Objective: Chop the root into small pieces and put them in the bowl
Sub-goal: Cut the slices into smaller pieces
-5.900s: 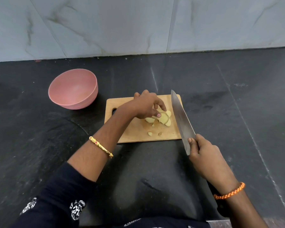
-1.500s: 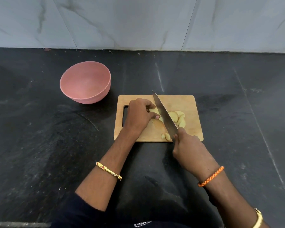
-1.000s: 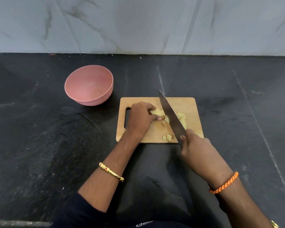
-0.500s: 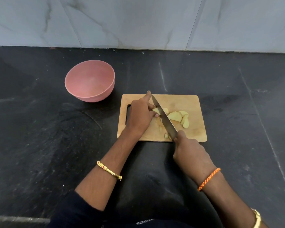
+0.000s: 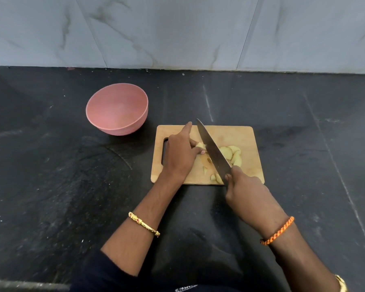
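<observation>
On the wooden cutting board (image 5: 247, 133) my left hand (image 5: 180, 153) pinches the pale yellow root piece (image 5: 200, 145), its forefinger stretched toward the board's far edge. My right hand (image 5: 248, 190) grips the handle of a large knife (image 5: 213, 150); the blade lies diagonally across the board, right beside the held piece. Cut slices (image 5: 233, 154) lie to the right of the blade, and smaller bits (image 5: 214, 177) sit near the board's front edge. The pink bowl (image 5: 117, 110) stands empty to the left behind the board.
The board and bowl rest on a dark stone counter (image 5: 61, 175). A grey marble-look wall (image 5: 177, 32) runs along the back edge.
The blade rose and came down again on the root next to my left fingers. My left forefinger now points out toward the board's far edge. More slices lie right of the blade.
</observation>
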Demonstrator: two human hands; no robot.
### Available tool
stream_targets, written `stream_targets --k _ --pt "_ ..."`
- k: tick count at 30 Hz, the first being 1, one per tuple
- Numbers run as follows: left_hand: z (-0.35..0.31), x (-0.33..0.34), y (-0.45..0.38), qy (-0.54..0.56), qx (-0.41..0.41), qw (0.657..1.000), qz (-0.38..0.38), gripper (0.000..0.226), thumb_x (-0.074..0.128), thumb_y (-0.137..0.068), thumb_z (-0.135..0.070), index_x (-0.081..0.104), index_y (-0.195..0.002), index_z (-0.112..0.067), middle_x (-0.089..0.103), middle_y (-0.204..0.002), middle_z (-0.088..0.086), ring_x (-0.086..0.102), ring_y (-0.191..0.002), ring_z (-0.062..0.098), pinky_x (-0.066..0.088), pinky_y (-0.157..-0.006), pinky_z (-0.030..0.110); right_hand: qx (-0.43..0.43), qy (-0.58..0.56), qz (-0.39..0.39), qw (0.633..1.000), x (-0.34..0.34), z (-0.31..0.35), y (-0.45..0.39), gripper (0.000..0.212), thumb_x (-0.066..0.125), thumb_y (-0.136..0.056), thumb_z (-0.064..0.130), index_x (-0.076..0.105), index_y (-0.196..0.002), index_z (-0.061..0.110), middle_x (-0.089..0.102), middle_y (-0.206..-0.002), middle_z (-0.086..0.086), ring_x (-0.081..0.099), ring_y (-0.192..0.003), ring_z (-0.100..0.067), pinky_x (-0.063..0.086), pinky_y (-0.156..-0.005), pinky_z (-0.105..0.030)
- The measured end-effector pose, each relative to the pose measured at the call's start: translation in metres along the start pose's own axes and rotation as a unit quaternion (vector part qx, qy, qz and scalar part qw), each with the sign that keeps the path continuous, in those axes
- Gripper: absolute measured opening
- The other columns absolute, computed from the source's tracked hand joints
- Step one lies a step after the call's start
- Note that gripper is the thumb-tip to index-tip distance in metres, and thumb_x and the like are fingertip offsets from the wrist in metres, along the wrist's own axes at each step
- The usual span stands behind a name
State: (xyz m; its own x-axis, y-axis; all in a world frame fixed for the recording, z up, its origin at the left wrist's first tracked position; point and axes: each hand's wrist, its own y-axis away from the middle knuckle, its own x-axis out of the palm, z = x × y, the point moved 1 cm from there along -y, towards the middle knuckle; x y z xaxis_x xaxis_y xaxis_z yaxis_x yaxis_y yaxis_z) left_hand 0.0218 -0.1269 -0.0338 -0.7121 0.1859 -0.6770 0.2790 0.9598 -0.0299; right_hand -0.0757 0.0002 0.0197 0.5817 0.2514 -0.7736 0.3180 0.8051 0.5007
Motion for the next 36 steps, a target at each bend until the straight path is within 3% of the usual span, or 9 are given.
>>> stream_targets --k 5,9,13,20,31,36 --pt "-0.005 -0.001 0.005 -0.025 0.023 0.999 -0.008 0.077 0.077 -0.074 -0.018 0.038 -0.141 -0.015 0.073 -0.092 0.003 0.068 -0.087 0.01 0.039 -0.09 0.015 0.005 0.019 0.01 1.0 0.002 0.001 -0.002 0.009 0.036 -0.1 0.023 0.04 -0.107 0.02 0.058 -0.081 -0.005 0.061 -0.075 -0.022 0.056 -0.074 -0.042" --pt "-0.007 -0.001 0.008 -0.044 0.025 0.999 0.008 0.074 0.071 -0.081 -0.011 0.031 -0.143 -0.014 0.072 -0.094 0.002 0.067 -0.089 0.009 0.034 -0.093 0.011 0.008 0.023 0.019 1.0 0.003 0.001 -0.003 0.011 0.036 -0.099 0.023 0.042 -0.108 0.019 0.06 -0.085 -0.007 0.063 -0.079 -0.023 0.056 -0.076 -0.044" --pt "-0.009 -0.001 0.01 -0.043 0.009 0.999 0.005 0.076 0.065 -0.084 -0.003 0.023 -0.146 -0.013 0.072 -0.092 0.001 0.066 -0.091 0.009 0.04 -0.097 0.02 0.013 0.026 0.007 1.0 0.008 0.002 -0.003 0.012 0.036 -0.099 0.024 0.042 -0.108 0.018 0.061 -0.087 -0.008 0.063 -0.081 -0.026 0.056 -0.076 -0.044" --pt "-0.005 0.004 0.013 -0.073 0.0 0.997 -0.022 0.072 0.062 -0.086 -0.003 0.023 -0.146 -0.009 0.071 -0.083 0.001 0.066 -0.08 0.012 0.051 -0.085 0.028 0.026 0.032 0.017 0.999 0.019 0.003 0.0 0.008 0.037 -0.099 0.021 0.039 -0.107 0.022 0.059 -0.087 -0.006 0.062 -0.082 -0.023 0.056 -0.075 -0.041" --pt "-0.009 0.002 0.013 -0.057 -0.041 0.997 -0.037 0.069 0.066 -0.085 -0.01 0.03 -0.143 -0.015 0.07 -0.091 0.0 0.063 -0.093 0.011 0.042 -0.095 0.027 0.027 0.06 0.062 0.996 0.014 -0.006 0.018 0.017 0.035 -0.101 0.026 0.036 -0.118 0.022 0.053 -0.083 0.0 0.059 -0.078 -0.016 0.054 -0.071 -0.032" --pt "-0.005 0.0 0.012 0.011 -0.048 0.999 -0.02 0.055 0.065 -0.083 -0.003 0.046 -0.133 -0.014 0.066 -0.097 0.001 0.062 -0.091 0.012 0.053 -0.088 0.032 0.01 0.023 0.01 1.0 -0.005 -0.012 0.027 0.019 0.029 -0.101 0.034 0.042 -0.106 0.02 0.058 -0.082 -0.005 0.061 -0.076 -0.024 0.055 -0.074 -0.044"
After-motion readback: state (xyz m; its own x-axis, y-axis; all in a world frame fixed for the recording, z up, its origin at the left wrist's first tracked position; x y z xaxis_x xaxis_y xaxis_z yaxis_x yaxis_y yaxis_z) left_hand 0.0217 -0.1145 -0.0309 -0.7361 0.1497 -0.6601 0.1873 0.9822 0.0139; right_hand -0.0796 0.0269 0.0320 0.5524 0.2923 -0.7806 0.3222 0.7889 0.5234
